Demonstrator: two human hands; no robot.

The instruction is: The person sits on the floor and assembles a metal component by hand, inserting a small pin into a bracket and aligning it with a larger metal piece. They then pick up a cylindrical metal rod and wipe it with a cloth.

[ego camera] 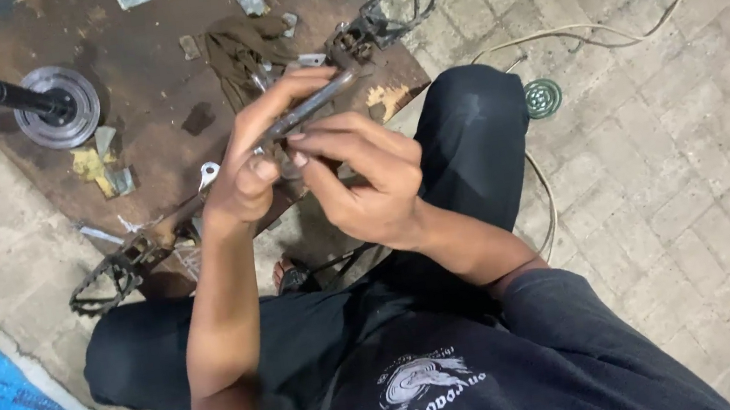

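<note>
Where both hands (pixel 313 169) meet, footpeg bar (pixel 314 106) (middle) hidden.

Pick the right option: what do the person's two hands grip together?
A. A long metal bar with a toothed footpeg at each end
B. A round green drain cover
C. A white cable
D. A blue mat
A: the left hand and right hand both close on the metal bar at its middle, with a footpeg at each end.

Black tee w/ white chest print, short sleeves, black trousers.
</note>
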